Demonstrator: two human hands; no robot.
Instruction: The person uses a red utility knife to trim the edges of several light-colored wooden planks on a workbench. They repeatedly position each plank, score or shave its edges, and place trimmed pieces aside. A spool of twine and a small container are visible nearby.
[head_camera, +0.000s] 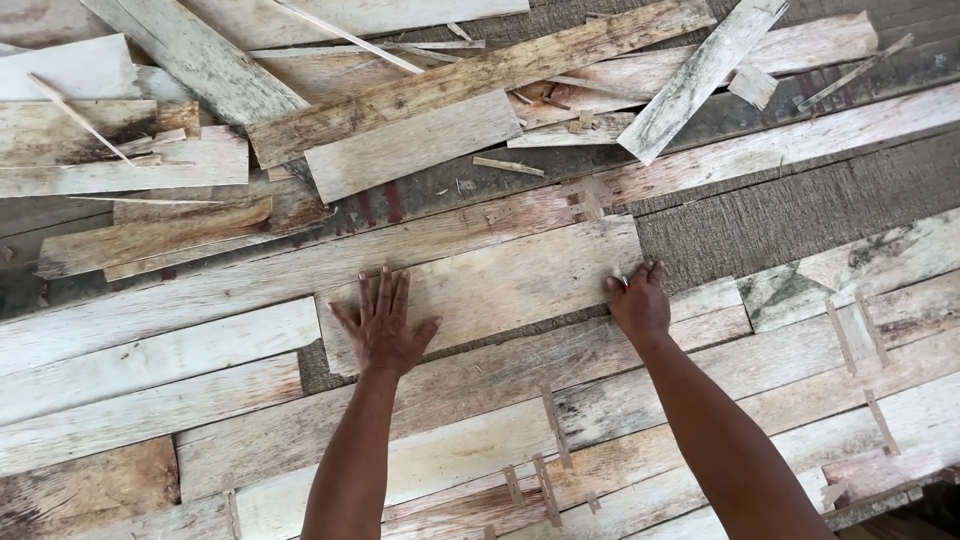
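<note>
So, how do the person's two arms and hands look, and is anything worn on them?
Both arms are bare up to the picture's lower edge: no sleeves, gloves, watch or bracelets visible. The left hand shows no rings on its fingers. The right hand also looks bare; something small and red shows at its fingers.

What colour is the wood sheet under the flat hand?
Pale tan with streaky grain: the veneer sheet under the left hand, head view.
</note>
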